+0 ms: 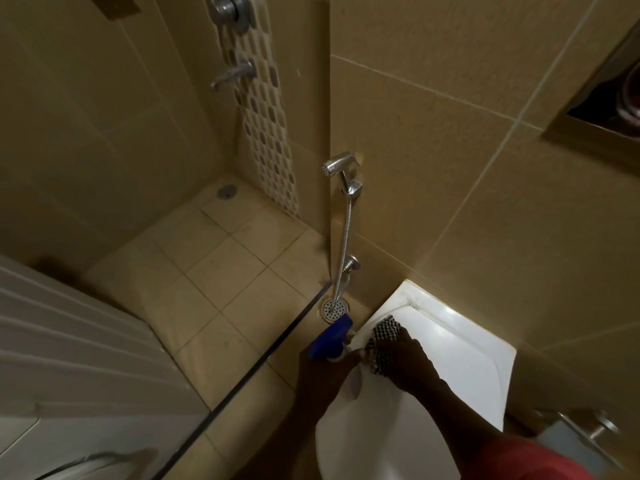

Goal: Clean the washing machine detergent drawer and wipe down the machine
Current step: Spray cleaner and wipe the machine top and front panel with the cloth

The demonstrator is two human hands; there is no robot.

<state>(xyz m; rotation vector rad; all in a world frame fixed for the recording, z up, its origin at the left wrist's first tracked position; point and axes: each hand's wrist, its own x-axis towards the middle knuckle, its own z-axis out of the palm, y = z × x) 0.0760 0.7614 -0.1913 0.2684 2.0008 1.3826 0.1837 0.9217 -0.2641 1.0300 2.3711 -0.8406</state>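
My left hand (320, 372) grips a blue spray bottle (330, 339), nozzle pointing away toward the floor drain. My right hand (401, 358) presses a black-and-white checked cloth (382, 336) onto the front left corner of a white toilet cistern top (460, 344). Below both hands is the white toilet lid (381, 431). A white ribbed surface (69, 341) fills the lower left behind a glass edge; I cannot tell whether it is the washing machine. No detergent drawer is in view.
Beige tiled walls enclose a shower corner with a tap (232, 76). A chrome hand sprayer (341, 168) hangs on the wall, its hose running down to a round floor drain (334, 308). A dark glass partition rail (242, 379) crosses the floor diagonally.
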